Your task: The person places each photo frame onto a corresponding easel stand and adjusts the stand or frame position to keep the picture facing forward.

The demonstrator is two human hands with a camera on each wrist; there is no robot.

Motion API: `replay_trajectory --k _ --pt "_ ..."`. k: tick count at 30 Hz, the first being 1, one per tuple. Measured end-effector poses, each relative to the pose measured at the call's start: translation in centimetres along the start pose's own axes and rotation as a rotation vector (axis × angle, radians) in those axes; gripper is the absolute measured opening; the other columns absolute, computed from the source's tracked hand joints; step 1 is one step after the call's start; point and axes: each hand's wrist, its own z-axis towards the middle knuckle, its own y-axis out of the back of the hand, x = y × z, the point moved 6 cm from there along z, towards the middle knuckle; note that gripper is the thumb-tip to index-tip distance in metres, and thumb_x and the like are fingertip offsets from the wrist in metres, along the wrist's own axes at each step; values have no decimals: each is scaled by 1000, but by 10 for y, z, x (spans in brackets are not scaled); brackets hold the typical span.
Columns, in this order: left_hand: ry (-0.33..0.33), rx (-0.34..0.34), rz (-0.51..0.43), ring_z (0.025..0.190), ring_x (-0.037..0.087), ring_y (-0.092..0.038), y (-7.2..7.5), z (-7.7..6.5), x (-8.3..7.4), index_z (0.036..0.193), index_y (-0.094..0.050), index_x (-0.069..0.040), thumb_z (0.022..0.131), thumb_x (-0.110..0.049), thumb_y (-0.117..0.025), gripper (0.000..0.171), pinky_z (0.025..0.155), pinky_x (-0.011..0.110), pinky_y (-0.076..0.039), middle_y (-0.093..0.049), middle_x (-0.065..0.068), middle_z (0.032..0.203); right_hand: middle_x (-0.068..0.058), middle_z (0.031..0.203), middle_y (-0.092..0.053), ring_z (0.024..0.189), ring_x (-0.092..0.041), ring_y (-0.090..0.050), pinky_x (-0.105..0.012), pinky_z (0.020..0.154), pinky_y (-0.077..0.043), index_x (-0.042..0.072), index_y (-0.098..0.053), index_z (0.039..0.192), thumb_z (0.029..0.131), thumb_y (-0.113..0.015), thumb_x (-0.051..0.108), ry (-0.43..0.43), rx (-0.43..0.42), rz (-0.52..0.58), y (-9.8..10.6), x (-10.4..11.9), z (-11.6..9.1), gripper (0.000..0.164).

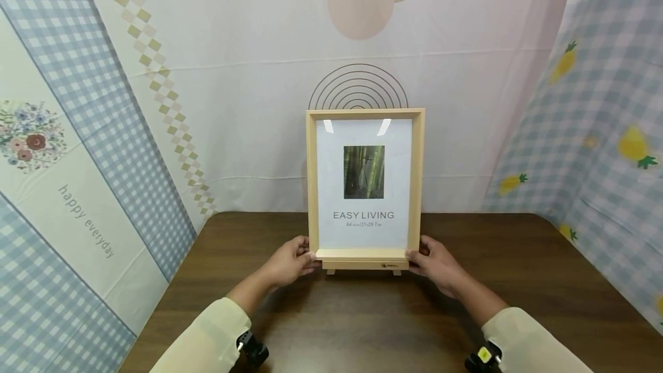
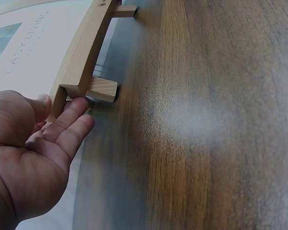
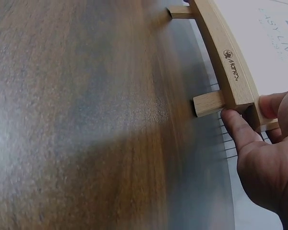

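Note:
A light wooden picture frame (image 1: 313,189) stands upright on a small wooden easel (image 1: 357,265) in the head view. Behind its glass is a white sheet with a bamboo picture and the words EASY LIVING. My left hand (image 1: 290,261) grips the frame's lower left corner, thumb in front and fingers behind and below. At the lower right corner my right hand (image 1: 437,263) holds it the same way. In the left wrist view an easel foot (image 2: 103,89) shows beside the fingertips. Another easel foot (image 3: 209,103) is by my right index finger in the right wrist view.
The brown wooden table (image 1: 362,327) carries the easel near its back edge. A white patterned cloth (image 1: 248,131) hangs behind it, and blue checked cloth (image 1: 611,177) hangs at the right. Each sleeve cuff has a small black wrist camera (image 1: 252,349).

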Motion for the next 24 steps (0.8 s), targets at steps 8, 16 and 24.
replay_trajectory --k 8,16,24 --pt "2 -17 -25 114 42 -65 5 -1 3 139 -42 13 106 3 -47 34 94 48 -56 -61 28 124 -31 134 -51 122 -40 -57 -47 95 -55 -8 -31 151 105 -58 11 -6 -1 -11 -3 2 1 57" --pt "2 -29 -33 114 43 -65 8 -1 3 139 -42 13 106 3 -47 34 95 50 -55 -60 29 125 -31 136 -49 124 -41 -56 -47 96 -54 -8 -30 153 105 -58 10 -15 -8 -9 -6 3 2 58" --pt "9 -25 -27 113 42 -65 13 -2 3 139 -44 12 105 3 -50 35 93 47 -56 -61 29 126 -32 137 -49 124 -42 -56 -47 97 -54 -8 -29 153 106 -57 11 -16 -9 -4 -9 3 1 58"
